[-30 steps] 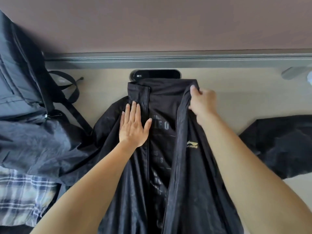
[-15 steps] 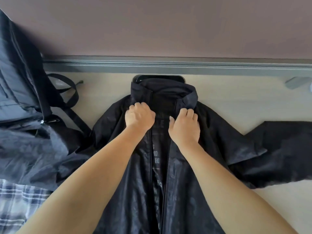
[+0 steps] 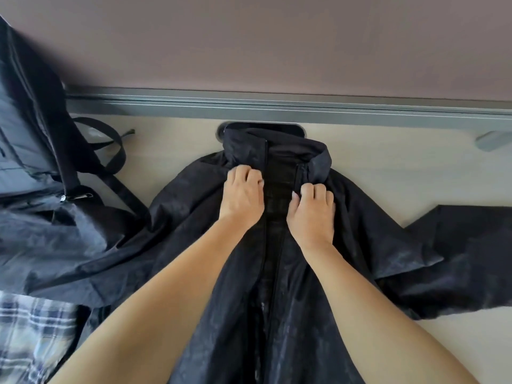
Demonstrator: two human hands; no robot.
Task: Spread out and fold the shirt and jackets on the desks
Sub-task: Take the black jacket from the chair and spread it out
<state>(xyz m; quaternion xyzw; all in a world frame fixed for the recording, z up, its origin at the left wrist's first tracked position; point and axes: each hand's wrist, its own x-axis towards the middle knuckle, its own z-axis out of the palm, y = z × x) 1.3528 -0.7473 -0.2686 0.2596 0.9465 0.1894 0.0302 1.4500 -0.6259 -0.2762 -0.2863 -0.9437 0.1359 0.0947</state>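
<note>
Black, faintly glossy fabric fills the bottom of the frame. The black jacket (image 3: pixel 277 314) lies front up on the pale desk (image 3: pixel 171 153) and runs from the lower edge up to the centre. At the lower left, a plaid shirt (image 3: pixel 30 336) sits in a heap, partly under a crumpled dark grey jacket (image 3: pixel 55 245).

Both forearms reach up over the black jacket's body to its chest. The left hand (image 3: pixel 243 198) has its fingers curled in, gripping the front panel just left of the zip line. The right hand (image 3: pixel 313 214) is curled the same way, pinching the opposite panel's edge. The two fronts lie close together with a narrow strip of lining showing between them. To the right, one sleeve (image 3: pixel 457 259) spreads out flat across the desk.

Beyond the hands, the collar (image 3: pixel 291 151) stands up and covers most of a dark cable port (image 3: pixel 221 131) set in the desk. Behind that come a grey rail (image 3: pixel 277 106) and a brownish partition (image 3: pixel 277 37).

The task looks to be at an early stage. This jacket is spread out and its front is being closed and squared, but no fold shows in it yet. The sleeves and body are left to fold, and the plaid shirt and the grey jacket appear untouched.
</note>
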